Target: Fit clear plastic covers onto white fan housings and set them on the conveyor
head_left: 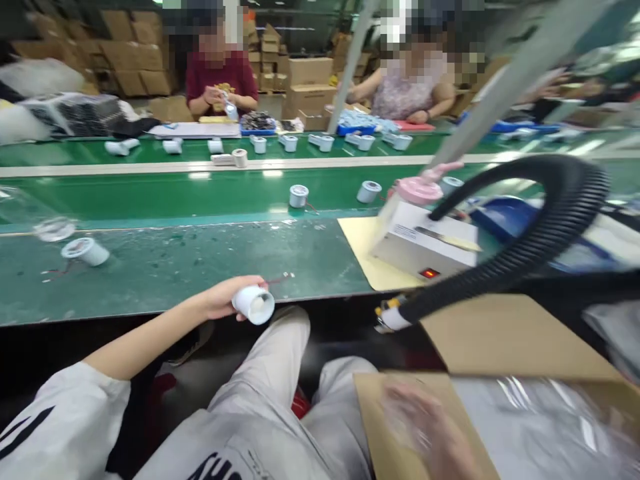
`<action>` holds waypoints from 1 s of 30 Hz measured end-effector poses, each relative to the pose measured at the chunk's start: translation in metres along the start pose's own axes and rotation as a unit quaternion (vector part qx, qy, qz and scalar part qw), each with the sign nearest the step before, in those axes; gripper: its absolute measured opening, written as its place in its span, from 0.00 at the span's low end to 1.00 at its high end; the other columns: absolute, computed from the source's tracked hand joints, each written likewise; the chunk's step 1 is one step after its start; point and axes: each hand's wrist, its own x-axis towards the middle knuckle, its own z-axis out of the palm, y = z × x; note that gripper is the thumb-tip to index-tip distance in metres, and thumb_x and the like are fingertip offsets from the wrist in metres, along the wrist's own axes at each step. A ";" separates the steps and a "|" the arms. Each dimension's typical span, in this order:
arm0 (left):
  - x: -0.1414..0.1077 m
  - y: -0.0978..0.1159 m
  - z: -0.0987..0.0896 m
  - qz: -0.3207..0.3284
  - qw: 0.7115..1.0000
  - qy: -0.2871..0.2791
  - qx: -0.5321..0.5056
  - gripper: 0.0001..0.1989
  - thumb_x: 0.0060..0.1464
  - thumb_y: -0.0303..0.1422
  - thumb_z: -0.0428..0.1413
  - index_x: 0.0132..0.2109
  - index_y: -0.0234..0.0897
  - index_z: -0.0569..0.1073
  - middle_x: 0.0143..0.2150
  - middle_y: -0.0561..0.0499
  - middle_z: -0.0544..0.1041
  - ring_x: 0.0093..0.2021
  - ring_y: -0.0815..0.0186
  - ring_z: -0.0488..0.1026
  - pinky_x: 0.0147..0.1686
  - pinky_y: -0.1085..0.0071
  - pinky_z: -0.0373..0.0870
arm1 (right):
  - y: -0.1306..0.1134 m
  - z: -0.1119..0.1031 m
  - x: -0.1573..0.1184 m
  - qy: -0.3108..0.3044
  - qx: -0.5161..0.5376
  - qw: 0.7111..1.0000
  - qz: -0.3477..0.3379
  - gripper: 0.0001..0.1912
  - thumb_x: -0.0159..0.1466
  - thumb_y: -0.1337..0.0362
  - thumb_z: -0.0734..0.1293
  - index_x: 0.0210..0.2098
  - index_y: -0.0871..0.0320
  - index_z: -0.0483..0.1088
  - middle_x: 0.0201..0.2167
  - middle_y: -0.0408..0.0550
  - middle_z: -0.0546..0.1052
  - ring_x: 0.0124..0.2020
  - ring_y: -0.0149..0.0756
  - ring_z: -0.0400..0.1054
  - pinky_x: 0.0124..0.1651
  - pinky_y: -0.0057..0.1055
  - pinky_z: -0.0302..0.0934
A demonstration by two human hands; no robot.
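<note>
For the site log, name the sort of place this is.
Probably a factory assembly line: a long green conveyor carries spaced white cylindrical parts, people work along its far side, and stacked cardboard boxes fill the background.

Factory: green conveyor belts (215, 193), stacked cartons (133, 57).

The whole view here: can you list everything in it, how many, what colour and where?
cup-shaped part: one, white, in left hand
similar parts: at least four, white, bench and belt
belt: one, green, beyond bench
bench: one, dark green, in front
machine: one, whitish, on bench
hose: one, black, right
carton: one, brown, lower right
co-workers: at least two, opposite
left hand: one, bare, bench edge
right hand: one, bare, blurred, over carton
</note>
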 end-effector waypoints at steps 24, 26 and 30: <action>0.022 -0.029 0.112 0.300 0.927 -0.186 0.129 0.33 0.44 0.47 0.70 0.57 0.44 0.77 0.58 0.41 0.74 0.58 0.50 0.71 0.61 0.52 0.66 | -0.023 0.046 0.022 0.151 0.068 0.967 0.196 0.20 0.66 0.54 0.69 0.20 0.56 0.75 0.38 0.53 0.76 0.42 0.43 0.75 0.37 0.33 0.70; 0.021 -0.027 0.113 0.286 0.927 -0.217 0.110 0.33 0.46 0.43 0.70 0.59 0.45 0.75 0.60 0.41 0.74 0.61 0.50 0.70 0.62 0.51 0.65 | -0.021 0.044 0.021 0.160 0.096 0.961 0.203 0.21 0.65 0.53 0.70 0.19 0.56 0.75 0.37 0.52 0.78 0.42 0.43 0.76 0.38 0.33 0.72; 0.016 -0.027 0.118 0.196 0.954 -0.225 0.028 0.34 0.45 0.37 0.71 0.60 0.42 0.73 0.59 0.40 0.75 0.57 0.52 0.73 0.54 0.57 0.73 | -0.021 0.038 0.017 0.131 0.102 0.971 0.173 0.13 0.64 0.53 0.73 0.29 0.54 0.80 0.47 0.53 0.80 0.50 0.48 0.76 0.48 0.41 0.75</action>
